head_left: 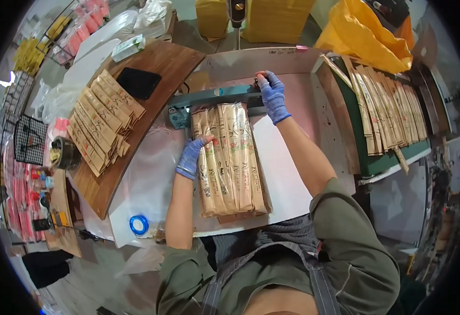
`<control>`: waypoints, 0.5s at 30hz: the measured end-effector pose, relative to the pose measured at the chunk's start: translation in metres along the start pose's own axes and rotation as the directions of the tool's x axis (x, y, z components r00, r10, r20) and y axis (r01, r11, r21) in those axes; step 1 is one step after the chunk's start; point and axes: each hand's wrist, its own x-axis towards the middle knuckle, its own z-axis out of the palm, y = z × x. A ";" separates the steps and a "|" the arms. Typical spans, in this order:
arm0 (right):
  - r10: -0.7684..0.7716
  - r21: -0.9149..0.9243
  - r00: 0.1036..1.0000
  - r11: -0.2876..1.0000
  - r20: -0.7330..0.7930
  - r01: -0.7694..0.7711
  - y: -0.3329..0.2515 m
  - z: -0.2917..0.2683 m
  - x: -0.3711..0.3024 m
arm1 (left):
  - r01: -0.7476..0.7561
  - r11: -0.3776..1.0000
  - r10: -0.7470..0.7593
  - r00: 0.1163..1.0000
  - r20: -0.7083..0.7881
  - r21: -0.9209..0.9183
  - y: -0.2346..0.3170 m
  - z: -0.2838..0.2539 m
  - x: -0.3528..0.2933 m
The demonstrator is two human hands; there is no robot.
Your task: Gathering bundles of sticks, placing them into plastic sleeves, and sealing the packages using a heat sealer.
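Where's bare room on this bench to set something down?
White tabletop between the wrapped bundle and right forearm is bare; so is the brown board right of the black device. Paper packets crowd the green surface at right.

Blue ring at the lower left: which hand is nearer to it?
Left. The left hand is up and to the right of the blue ring, on the wrapped bundle; the right hand is farther off, at the right end of the teal bar.

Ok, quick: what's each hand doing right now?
Left hand: thumb on the wrapped bundle, other fingers hidden, so grip can't be told.
Right hand: closed on the right end of the teal bar.
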 end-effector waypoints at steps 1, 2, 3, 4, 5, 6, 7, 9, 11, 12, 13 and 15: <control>-0.003 0.003 1.000 1.000 -0.012 0.003 0.001 0.000 -0.002 | 0.013 0.999 -0.013 1.000 -0.015 -0.034 0.000 -0.001 -0.001; -0.021 0.012 1.000 1.000 -0.012 0.021 0.002 0.001 -0.004 | 0.014 1.000 -0.014 1.000 -0.007 -0.023 -0.002 -0.003 0.001; -0.041 0.020 0.999 0.999 -0.015 0.041 0.002 -0.002 -0.005 | 0.005 1.000 -0.005 1.000 0.006 -0.031 -0.003 -0.003 0.003; -0.060 0.027 0.998 0.998 -0.014 0.060 0.001 -0.006 -0.004 | -0.004 0.999 0.005 1.000 0.022 -0.038 -0.004 -0.002 0.005; -0.073 0.025 0.997 0.997 -0.035 0.074 -0.001 -0.009 -0.001 | -0.004 1.000 0.005 0.999 0.042 -0.024 -0.005 0.000 0.006; -0.129 -0.132 0.990 0.984 -0.051 0.121 -0.001 -0.019 0.005 | 0.004 0.997 0.002 0.997 0.077 -0.077 -0.005 0.009 0.010; -0.183 -0.302 0.980 0.941 -0.079 0.151 -0.007 -0.033 0.005 | 0.031 0.992 -0.015 0.991 0.130 -0.125 -0.007 0.023 0.014; -0.440 -0.567 0.894 0.716 0.087 0.408 -0.007 -0.033 -0.005 | 0.048 0.992 -0.040 0.997 0.063 -0.120 0.001 0.021 0.007; -0.402 -0.521 0.900 0.738 0.170 0.428 -0.011 -0.029 -0.044 | 0.063 0.987 -0.062 0.998 0.007 -0.151 -0.001 -0.008 0.009; -0.386 -0.696 0.892 0.574 0.235 0.432 -0.036 -0.038 -0.074 | -0.216 0.963 0.241 0.957 -0.161 0.158 -0.008 -0.022 -0.002; -0.361 -0.833 0.883 0.353 0.300 0.427 -0.088 -0.066 -0.093 | -0.430 0.776 0.564 0.801 -0.202 0.461 -0.005 -0.013 -0.004; -0.547 -0.963 0.799 -0.226 0.248 0.145 -0.157 -0.182 -0.123 | -0.546 0.425 0.773 0.634 0.024 0.722 0.031 0.084 -0.041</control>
